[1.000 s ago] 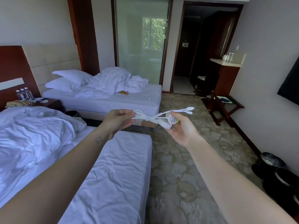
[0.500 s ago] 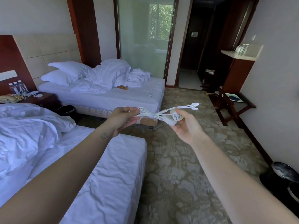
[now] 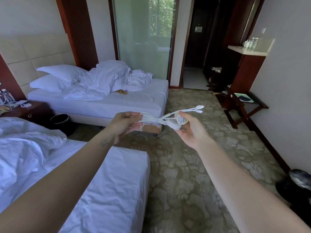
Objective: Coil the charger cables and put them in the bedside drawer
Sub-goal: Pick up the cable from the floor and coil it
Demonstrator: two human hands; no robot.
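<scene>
A white charger cable [image 3: 151, 118], folded into a bundle and bound at its middle, hangs in the air between both hands. My left hand [image 3: 123, 124] pinches the looped end. My right hand [image 3: 190, 130] holds the round white puck with its label, and three connector tips [image 3: 200, 109] stick out to the upper right. The dark wooden bedside table [image 3: 36, 111] stands at the far left between the beds, its drawer closed, with more white cables [image 3: 10, 103] and bottles on top.
The near bed [image 3: 107, 182] lies under my left arm. The far bed [image 3: 134, 101] has rumpled bedding and small items on it. A black bin [image 3: 59, 119] sits beside the bedside table. A luggage rack [image 3: 242, 106] and black bins [image 3: 299, 182] line the right wall.
The view has drifted to the right, so the bedside table now sits nearer the left edge. Both hands keep the same hold on the bundled cable.
</scene>
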